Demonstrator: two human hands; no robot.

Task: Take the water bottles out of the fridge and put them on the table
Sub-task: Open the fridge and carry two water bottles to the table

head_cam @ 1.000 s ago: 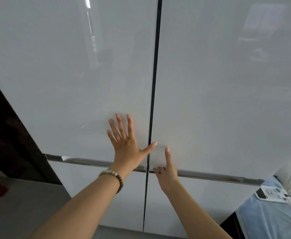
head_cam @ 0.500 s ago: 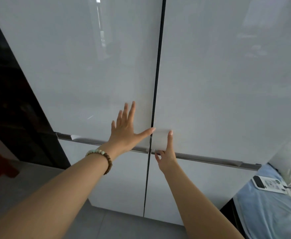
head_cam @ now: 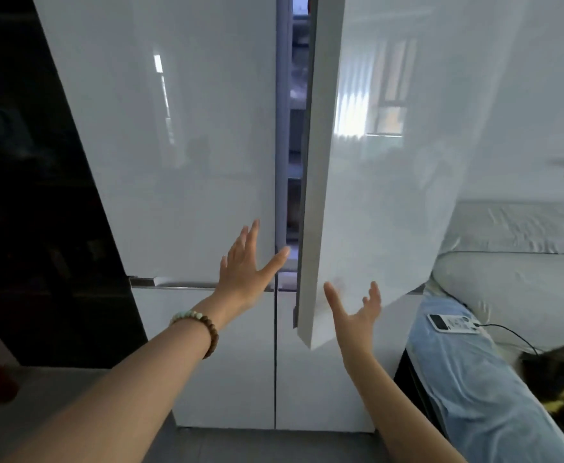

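Observation:
A white glossy fridge fills the view. Its upper left door (head_cam: pixel 180 145) is closed. The upper right door (head_cam: pixel 374 162) stands ajar, swung out toward me, and a narrow gap (head_cam: pixel 295 128) shows dim shelves inside. No water bottles can be made out through the gap. My left hand (head_cam: pixel 245 267), with a bead bracelet at the wrist, is spread with straight fingers at the lower right corner of the left door. My right hand (head_cam: pixel 354 312) is open, palm up, just below the lower edge of the right door, holding nothing.
A dark cabinet (head_cam: pixel 33 195) stands to the left of the fridge. To the right is a blue-covered surface (head_cam: pixel 467 379) with a white remote-like device (head_cam: pixel 454 324) and cable, a dark and gold object (head_cam: pixel 561 375), and a white sofa (head_cam: pixel 521 262). Two lower fridge doors (head_cam: pixel 233 355) are closed.
The upper right fridge door has swung open toward me. My right hand left the door face and now sits open below its edge. The view has pulled back.

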